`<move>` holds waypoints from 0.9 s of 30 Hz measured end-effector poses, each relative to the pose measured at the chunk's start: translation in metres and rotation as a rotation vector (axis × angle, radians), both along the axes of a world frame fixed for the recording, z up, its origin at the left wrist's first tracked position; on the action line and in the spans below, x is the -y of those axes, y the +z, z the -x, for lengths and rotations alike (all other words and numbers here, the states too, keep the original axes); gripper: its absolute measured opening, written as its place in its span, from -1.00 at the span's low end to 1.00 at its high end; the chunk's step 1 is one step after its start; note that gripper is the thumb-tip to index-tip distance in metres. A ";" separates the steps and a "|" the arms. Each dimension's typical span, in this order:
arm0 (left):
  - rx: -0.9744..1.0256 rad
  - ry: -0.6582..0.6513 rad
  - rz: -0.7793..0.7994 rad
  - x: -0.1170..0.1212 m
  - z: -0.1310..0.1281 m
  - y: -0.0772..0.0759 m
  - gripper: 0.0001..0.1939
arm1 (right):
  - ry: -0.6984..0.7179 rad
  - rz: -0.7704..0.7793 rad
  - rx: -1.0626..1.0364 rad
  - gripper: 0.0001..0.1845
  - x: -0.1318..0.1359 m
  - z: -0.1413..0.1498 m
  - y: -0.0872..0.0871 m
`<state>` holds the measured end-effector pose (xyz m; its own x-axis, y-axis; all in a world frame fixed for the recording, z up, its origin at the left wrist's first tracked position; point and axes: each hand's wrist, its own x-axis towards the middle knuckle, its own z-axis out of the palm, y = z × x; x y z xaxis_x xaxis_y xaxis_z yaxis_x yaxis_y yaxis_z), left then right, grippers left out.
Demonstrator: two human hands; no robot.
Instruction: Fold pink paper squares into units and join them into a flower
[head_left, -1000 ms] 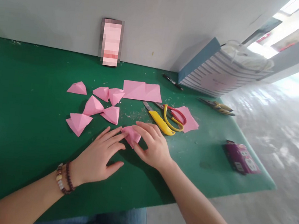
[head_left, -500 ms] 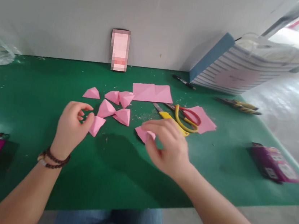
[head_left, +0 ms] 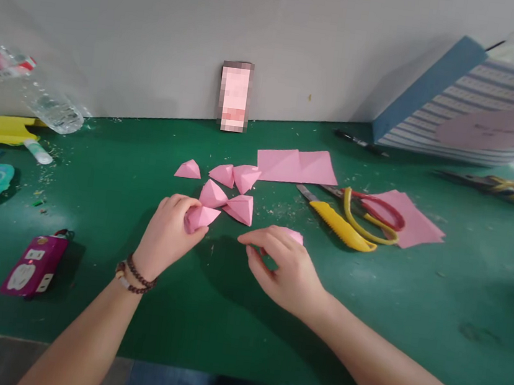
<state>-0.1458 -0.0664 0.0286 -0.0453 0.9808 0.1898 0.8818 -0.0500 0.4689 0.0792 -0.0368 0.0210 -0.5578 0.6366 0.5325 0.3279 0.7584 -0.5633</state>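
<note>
My left hand (head_left: pixel 168 231) is closed round a pink folded paper piece (head_left: pixel 205 216), thumb in front and fingers behind. To its right, my right hand (head_left: pixel 283 264) hovers low over the table, thumb and forefinger apart with nothing visible between them. Another pink folded piece (head_left: pixel 297 236) lies just behind the right hand, partly hidden by it. Pointed pink paper pieces (head_left: pixel 239 208) touch tip to tip just beyond the left hand. A similar pair (head_left: pixel 245 178) and a single folded piece (head_left: pixel 188 169) sit farther back.
Right of the hands lie a yellow-handled cutter (head_left: pixel 342 225), scissors (head_left: pixel 397 216) and pink paper squares (head_left: pixel 415 221). Creased pink sheets (head_left: pixel 297 166), a pen (head_left: pixel 361 143) and a phone (head_left: pixel 235 96) are behind. Pliers (head_left: pixel 496 184), a striped bag (head_left: pixel 463 118), a bottle (head_left: pixel 56 108) and a purple socket box (head_left: pixel 37 265) surround them.
My left hand has closed on the pink folded piece beside it. My right hand has moved left off its folded piece, leaving that on the table. The view has swung left.
</note>
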 end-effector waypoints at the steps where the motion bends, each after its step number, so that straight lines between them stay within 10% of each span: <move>1: 0.001 -0.019 -0.044 0.002 -0.005 0.003 -0.70 | -0.019 0.002 -0.006 -0.77 -0.001 0.000 0.001; 10: 0.377 -0.201 0.094 0.015 -0.028 0.022 -0.66 | -0.087 0.042 -0.023 -0.74 -0.004 -0.002 -0.001; 14: 0.157 0.067 0.093 0.004 0.004 0.015 -0.65 | -0.214 0.337 -0.091 -0.75 -0.009 -0.005 -0.002; 20: -0.072 0.005 0.203 -0.002 0.012 0.000 -0.84 | -0.223 0.511 -0.046 -0.84 -0.009 -0.004 0.001; 27: 0.609 0.015 0.294 -0.002 -0.004 0.004 -0.69 | -0.101 0.842 -0.233 -0.87 -0.008 0.002 0.005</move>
